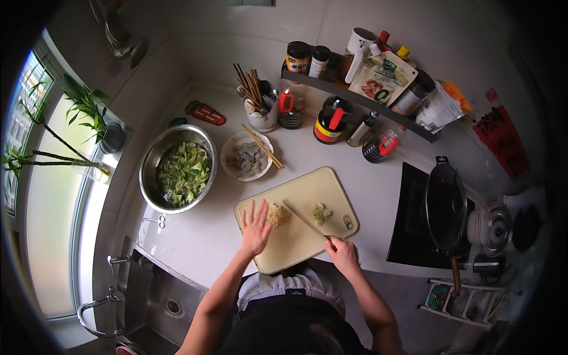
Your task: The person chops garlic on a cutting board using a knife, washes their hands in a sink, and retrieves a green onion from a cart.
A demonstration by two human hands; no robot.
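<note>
My right hand (343, 254) grips the handle of a kitchen knife (306, 219), whose blade lies slantwise over the cream cutting board (326, 182). Beside the blade's tip is a small heap of finely chopped garlic or ginger (278, 215). My left hand (256, 230) is spread flat over the board's left part, at the heap's left edge, holding nothing. Right of the blade sits a small piece of pale green vegetable (320, 214). Behind the board stand a steel bowl of chopped leafy greens (184, 175) and a white bowl of peeled shrimp (248, 157) with chopsticks (266, 148) across its rim.
A utensil holder (262, 119), a dark sauce bottle (330, 122) and other bottles stand at the back below a loaded shelf (364, 100). To the right a lidded wok (446, 204) sits on the black cooktop (404, 239). Scissors (160, 221) lie near the sink (155, 293) at left.
</note>
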